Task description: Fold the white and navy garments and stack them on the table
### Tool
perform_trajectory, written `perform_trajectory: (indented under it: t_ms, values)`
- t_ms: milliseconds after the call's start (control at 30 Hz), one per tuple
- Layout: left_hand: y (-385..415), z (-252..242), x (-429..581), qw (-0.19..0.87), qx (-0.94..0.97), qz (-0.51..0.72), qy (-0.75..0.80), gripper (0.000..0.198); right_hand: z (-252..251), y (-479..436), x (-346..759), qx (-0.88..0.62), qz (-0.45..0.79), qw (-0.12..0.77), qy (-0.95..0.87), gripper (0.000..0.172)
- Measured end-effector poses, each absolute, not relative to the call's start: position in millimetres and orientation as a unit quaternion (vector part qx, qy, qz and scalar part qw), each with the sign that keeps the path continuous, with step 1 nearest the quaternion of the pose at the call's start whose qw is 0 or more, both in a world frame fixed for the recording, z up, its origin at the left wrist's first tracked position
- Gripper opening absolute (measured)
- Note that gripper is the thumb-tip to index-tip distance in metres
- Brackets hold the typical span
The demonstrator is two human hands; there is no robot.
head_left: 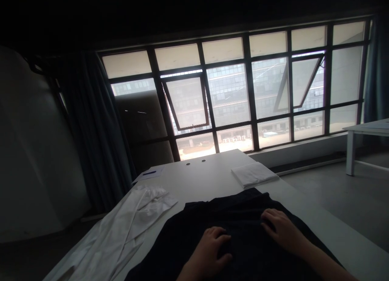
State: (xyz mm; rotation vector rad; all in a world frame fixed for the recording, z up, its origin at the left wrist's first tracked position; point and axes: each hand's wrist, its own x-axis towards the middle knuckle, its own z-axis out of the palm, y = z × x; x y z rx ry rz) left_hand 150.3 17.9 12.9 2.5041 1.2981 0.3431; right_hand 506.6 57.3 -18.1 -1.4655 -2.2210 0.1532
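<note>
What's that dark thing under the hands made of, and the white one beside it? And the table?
The dark garment under the left hand and right hand looks like soft, matte cloth: it lies limp in gentle folds. The white garment seems thin fabric, creased and crumpled. The table has a smooth, hard white top, maybe laminate or painted board.

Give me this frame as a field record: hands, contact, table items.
left hand: palm down on dark garment
right hand: palm down on the same garment, farther right
dark garment: spread on white table
white garment: left of the dark one
folded white cloth: far right side of table
paper: far left corner, blue pen on it
background: window; second table at right
</note>
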Motion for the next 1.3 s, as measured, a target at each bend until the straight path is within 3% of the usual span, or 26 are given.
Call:
perform_trajectory:
  t_ms: [167, 500, 733, 867, 1033, 1167, 1300]
  values:
    - [17.6, 9.8, 151.1, 0.197, 0.878, 0.069, 0.431, 0.078, -47.4, 61.6, 499.8, -0.535, 0.105, 0.156, -0.824, 0.061]
    - [13.4, 4.1, 144.8, 0.172, 0.906, 0.011, 0.385, 0.083, -65.2, 44.3, 509.8, -0.562, 0.092, 0.151, -0.808, 0.071]
    - [9.8, -1.3, 138.5, 0.176, 0.917, -0.002, 0.357, 0.081, -78.2, 13.1, 521.4, -0.575, 0.104, 0.129, -0.801, 0.065]
    - [9.3, 11.7, 141.2, 0.221, 0.902, -0.021, 0.37, 0.084, -70.3, 4.8, 531.1, -0.573, 0.134, 0.147, -0.795, 0.07]
    - [22.1, 26.3, 166.4, 0.189, 0.886, 0.072, 0.418, 0.064, -41.6, 22.2, 530.9, -0.576, 0.133, 0.134, -0.796, 0.058]
    - [41.0, 14.3, 182.8, 0.2, 0.867, 0.053, 0.454, 0.08, -37.6, 38.1, 523.2, -0.552, 0.155, 0.144, -0.806, 0.058]
    - [47.0, -0.9, 183.6, 0.182, 0.861, 0.043, 0.473, 0.082, -50.4, 41.3, 527.0, -0.52, 0.169, 0.14, -0.825, 0.062]
